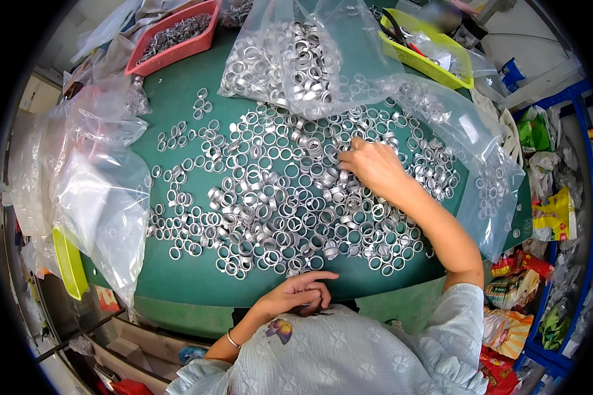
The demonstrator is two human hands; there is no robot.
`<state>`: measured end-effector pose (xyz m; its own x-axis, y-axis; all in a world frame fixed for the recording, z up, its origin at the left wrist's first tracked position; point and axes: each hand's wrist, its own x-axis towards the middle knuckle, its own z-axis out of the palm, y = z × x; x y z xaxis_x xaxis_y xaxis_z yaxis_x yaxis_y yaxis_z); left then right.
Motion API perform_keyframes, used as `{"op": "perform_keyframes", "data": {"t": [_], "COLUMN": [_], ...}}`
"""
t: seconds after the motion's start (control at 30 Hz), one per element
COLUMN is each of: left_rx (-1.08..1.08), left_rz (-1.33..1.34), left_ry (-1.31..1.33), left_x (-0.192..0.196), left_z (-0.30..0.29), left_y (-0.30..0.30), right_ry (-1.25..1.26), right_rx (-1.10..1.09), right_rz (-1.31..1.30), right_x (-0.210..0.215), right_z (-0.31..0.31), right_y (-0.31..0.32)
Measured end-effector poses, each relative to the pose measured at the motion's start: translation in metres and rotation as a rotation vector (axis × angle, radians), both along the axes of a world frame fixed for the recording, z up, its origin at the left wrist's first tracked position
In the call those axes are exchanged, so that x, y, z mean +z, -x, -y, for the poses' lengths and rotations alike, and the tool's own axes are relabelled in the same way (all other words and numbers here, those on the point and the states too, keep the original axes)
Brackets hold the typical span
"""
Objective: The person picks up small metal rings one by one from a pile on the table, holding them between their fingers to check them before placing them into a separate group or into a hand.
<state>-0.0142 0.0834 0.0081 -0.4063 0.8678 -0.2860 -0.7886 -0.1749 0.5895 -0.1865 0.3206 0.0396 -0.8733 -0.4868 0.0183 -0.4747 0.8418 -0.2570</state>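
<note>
Many silver metal rings (291,153) are spread over the green table (178,283), some lying flat, some on edge or stacked. My right hand (374,168) reaches into the right part of the spread. Its fingers are bent and drawn together, with the tips down against the rings. What lies between those fingertips is hidden. My left hand (298,293) rests at the near table edge, just below the nearest rings. Its index finger is stretched out to the right, the other fingers curl loosely, and I see nothing in it.
A clear bag of rings (303,62) stands at the back. Plastic bags (92,191) hang over the left edge; another clear bag (484,145) lies right. A red basket (207,41) and yellow-green basket (464,69) stand at the far corners. A blue rack (590,217) holds packages.
</note>
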Motion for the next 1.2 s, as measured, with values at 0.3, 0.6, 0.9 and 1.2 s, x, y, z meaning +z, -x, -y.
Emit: {"op": "perform_keyframes", "data": {"t": [0.3, 0.6, 0.9, 1.2], "left_rx": [0.003, 0.007, 0.035, 0.062], "left_rz": [-0.009, -0.007, -0.005, -0.005], "left_ry": [-0.012, -0.013, -0.055, -0.049], "left_x": [-0.001, 0.0, -0.002, -0.001], "left_z": [-0.001, 0.0, 0.002, 0.0], "left_y": [-0.001, -0.001, -0.003, -0.005], "right_ry": [-0.041, 0.086, 0.101, 0.672], "right_rx": [-0.201, -0.312, -0.155, -0.359], "right_rz": [0.022, -0.032, 0.139, 0.623], "right_x": [0.013, 0.022, 0.002, 0.039], "right_z": [-0.059, -0.041, -0.017, -0.033], "right_y": [-0.012, -0.014, -0.007, -0.01]}}
